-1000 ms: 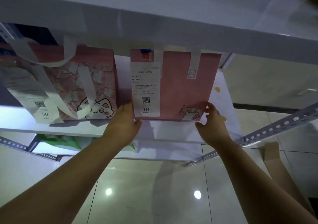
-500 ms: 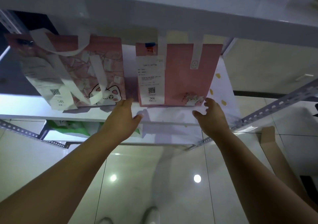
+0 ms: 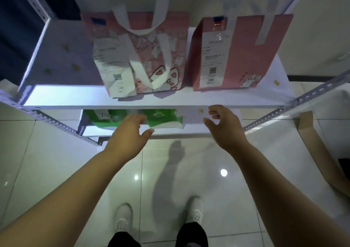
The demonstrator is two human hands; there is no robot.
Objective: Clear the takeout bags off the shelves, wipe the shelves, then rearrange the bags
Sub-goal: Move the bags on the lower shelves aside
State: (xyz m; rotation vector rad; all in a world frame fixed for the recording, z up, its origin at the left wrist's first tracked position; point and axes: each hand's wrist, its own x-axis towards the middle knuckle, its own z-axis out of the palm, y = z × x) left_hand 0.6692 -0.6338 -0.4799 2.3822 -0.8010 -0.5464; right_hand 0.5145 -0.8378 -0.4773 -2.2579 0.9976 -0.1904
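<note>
Two pink takeout bags stand upright on the white shelf (image 3: 64, 99). The cat-print bag (image 3: 151, 57) with white handles and a hanging receipt is on the left; the plain pink bag (image 3: 246, 57) with a receipt stuck to its front is on the right. One shelf lower lie green bags (image 3: 161, 117), partly hidden by the shelf edge. My left hand (image 3: 128, 133) hangs in front of the lower shelf, fingers relaxed, holding nothing. My right hand (image 3: 225, 127) is loosely curled below the shelf edge, empty and apart from the pink bag.
Perforated metal rails (image 3: 306, 97) frame the shelf on both sides. A brown cardboard piece (image 3: 318, 148) leans at the right. Glossy floor tiles (image 3: 75, 171) and my white shoes (image 3: 123, 218) lie below.
Both hands have let go of the plain pink bag and dropped below the shelf edge. My view has tilted down, so the upper shelf left the frame and my feet appeared.
</note>
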